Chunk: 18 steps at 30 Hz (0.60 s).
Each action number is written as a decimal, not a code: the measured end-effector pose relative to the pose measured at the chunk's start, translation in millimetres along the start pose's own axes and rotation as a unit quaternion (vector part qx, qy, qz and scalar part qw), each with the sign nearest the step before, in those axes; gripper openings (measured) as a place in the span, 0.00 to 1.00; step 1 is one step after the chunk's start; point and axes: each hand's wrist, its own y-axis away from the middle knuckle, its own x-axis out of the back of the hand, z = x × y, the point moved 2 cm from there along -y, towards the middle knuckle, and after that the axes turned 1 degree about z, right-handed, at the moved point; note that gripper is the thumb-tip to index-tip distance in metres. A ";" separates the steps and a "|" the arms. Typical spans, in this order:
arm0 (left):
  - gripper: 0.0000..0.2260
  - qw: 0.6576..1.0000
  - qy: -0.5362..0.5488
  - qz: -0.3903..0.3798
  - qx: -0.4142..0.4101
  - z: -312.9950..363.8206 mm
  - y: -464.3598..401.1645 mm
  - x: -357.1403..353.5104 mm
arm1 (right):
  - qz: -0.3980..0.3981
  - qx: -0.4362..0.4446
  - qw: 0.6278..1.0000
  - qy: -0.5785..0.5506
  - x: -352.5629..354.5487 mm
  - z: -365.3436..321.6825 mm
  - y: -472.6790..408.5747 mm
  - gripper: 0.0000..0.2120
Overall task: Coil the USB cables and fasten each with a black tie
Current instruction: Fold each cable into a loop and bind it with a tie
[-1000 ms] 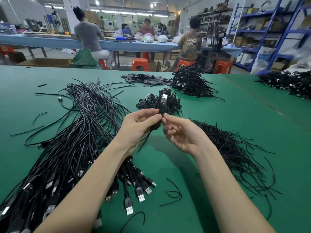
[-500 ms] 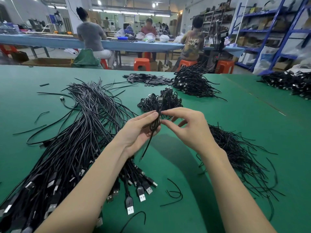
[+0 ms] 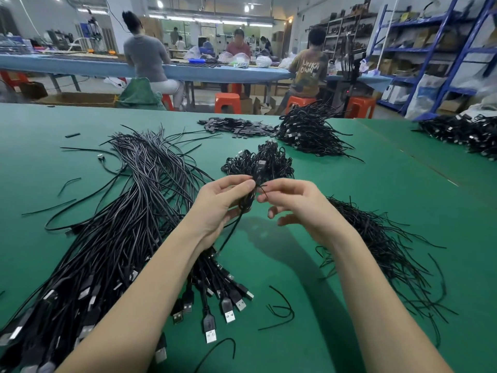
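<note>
Above green table (image 3: 349,211), left hand (image 3: 217,208) gripping coiled cable (image 3: 248,200), right hand (image 3: 295,203) pinching black tie (image 3: 263,191) — few finished coils (image 3: 258,162) beyond, big loose cable pile (image 3: 113,238) left.

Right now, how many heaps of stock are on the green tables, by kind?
Uncoiled USB cables: 1 heap
Loose black ties: 1 heap
Coiled cables: 3 heaps, near, far, right table
Small flat black pieces: 1 heap
Total: 6 heaps

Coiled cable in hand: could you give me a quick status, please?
Left hand grips coiled cable. Right hand pinches black tie at the coil. Nothing in the way.
</note>
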 end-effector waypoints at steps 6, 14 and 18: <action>0.12 1.000 0.022 0.001 0.019 -2.3 -0.5 0.1 | 0.115 0.235 0.925 0.275 2.6 -5.9 1.0 0.08; 0.11 1.000 0.001 -0.013 -0.012 -2.6 0.2 -3.6 | 0.040 -0.079 0.981 -0.175 -5.0 6.5 -3.1 0.10; 0.10 1.000 0.019 0.010 -0.016 -5.6 -1.7 -3.3 | 0.050 -0.104 0.966 -0.233 -13.2 15.1 -6.2 0.05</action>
